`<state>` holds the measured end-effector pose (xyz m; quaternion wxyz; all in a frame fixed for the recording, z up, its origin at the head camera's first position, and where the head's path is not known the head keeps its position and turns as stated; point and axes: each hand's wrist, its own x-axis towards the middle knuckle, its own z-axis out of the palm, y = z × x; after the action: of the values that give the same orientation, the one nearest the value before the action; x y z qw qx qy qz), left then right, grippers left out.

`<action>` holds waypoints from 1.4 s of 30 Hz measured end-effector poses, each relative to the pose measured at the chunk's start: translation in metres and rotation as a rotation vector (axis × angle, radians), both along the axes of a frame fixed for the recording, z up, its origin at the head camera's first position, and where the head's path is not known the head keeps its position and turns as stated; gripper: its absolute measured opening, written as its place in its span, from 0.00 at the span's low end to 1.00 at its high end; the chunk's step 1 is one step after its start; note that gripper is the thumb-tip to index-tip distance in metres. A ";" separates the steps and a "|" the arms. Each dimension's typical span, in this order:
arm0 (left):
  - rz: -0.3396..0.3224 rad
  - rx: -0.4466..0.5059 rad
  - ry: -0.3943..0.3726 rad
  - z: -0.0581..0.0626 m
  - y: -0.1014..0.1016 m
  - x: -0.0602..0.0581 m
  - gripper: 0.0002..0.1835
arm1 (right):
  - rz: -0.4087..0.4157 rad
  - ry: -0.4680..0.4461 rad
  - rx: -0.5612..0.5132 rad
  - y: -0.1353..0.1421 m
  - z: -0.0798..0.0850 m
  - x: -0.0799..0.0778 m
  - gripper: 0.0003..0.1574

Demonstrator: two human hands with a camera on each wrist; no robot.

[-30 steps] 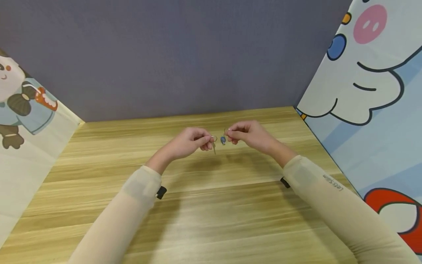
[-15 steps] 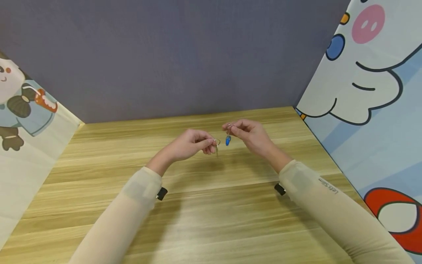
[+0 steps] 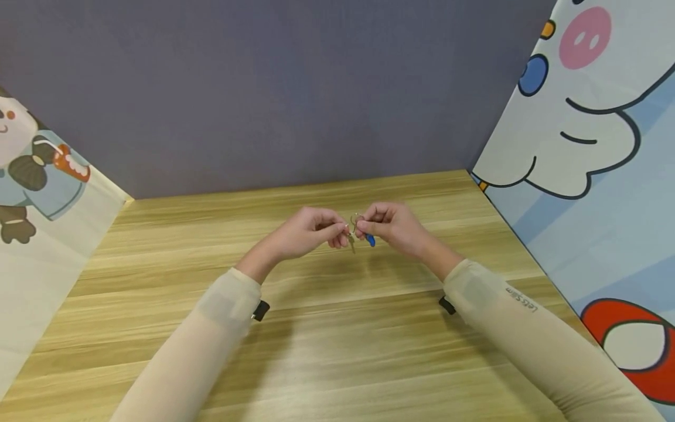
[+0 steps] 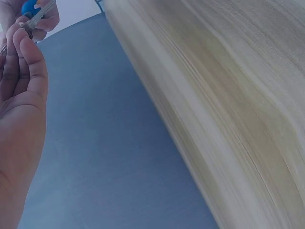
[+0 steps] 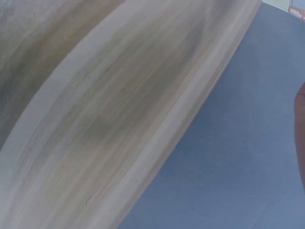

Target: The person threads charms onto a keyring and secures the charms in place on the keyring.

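Note:
In the head view, my left hand [image 3: 313,231] pinches a small metal key [image 3: 352,243] between thumb and fingers; the key hangs downward. Opposite it, my right hand [image 3: 395,227] pinches a thin key ring [image 3: 354,223] with thumb and forefinger. Below those fingers dangles a blue charm [image 3: 371,240]. The fingertips of both hands nearly meet, and I cannot tell whether ring and key are linked. The left wrist view shows the key [image 4: 42,14] and the blue charm [image 4: 29,8] close together at top left. Only a sliver of the right hand [image 5: 300,138] appears in the right wrist view.
Both hands are above a wood-grain table [image 3: 337,351]. A dark grey panel [image 3: 295,94] rises behind its far edge. Cartoon-printed panels stand at the left [image 3: 47,193] and the right [image 3: 606,234].
The right hand rose slightly, then came down and left to meet the left hand. The blue charm swung down and to the right. The left hand shifted slightly right, still holding the key.

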<state>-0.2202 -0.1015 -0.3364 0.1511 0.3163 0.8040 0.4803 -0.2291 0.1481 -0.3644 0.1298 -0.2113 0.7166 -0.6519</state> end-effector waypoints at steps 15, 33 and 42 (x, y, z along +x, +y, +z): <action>0.049 -0.002 0.036 -0.002 0.003 0.002 0.13 | 0.025 0.001 -0.061 -0.001 -0.004 0.003 0.09; 0.086 -0.041 0.016 -0.005 0.002 0.001 0.12 | 0.039 -0.016 0.094 0.002 0.002 0.002 0.09; 0.172 -0.041 0.119 -0.006 0.006 0.003 0.12 | 0.038 -0.044 0.058 -0.009 0.008 0.007 0.06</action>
<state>-0.2171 -0.0959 -0.3419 0.0676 0.2711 0.8454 0.4552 -0.2217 0.1394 -0.3569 0.1637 -0.2067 0.7280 -0.6328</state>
